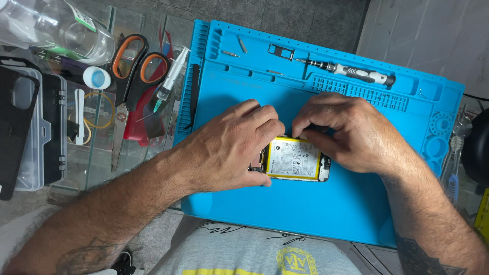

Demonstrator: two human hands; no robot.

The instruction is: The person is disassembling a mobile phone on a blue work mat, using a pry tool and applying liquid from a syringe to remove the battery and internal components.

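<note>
Far left: clear plastic organizer box [38, 137] with a black phone case [12, 127] lying over its edge, contents too murky to make out. Above that, clear plastic bottle [61, 28] on its side, small blue-and-white cap [97, 78] nearby. Orange-handled scissors [131, 69] and a syringe [170, 79] on the glass shelf [97, 158], plus a couple of rubber bands [104, 109].

Then the blue silicone work mat [305, 209], molded trays along the top edge: small metal bits [241, 44] in one, SIM tray [279, 50] in the next, precision screwdriver [351, 71] lying across the slot further right.

Middle of the mat: opened phone [295, 160], yellow-edged battery [294, 159] showing. Left hand [229, 147] resting over the phone's left end, fingertips curled at the battery's top edge. Right hand [346, 130] pinching down at that same top edge; can't tell exactly what's gripped.

Grey tiled floor below, tweezers-type tools [456, 153] off the mat's right side.
</note>
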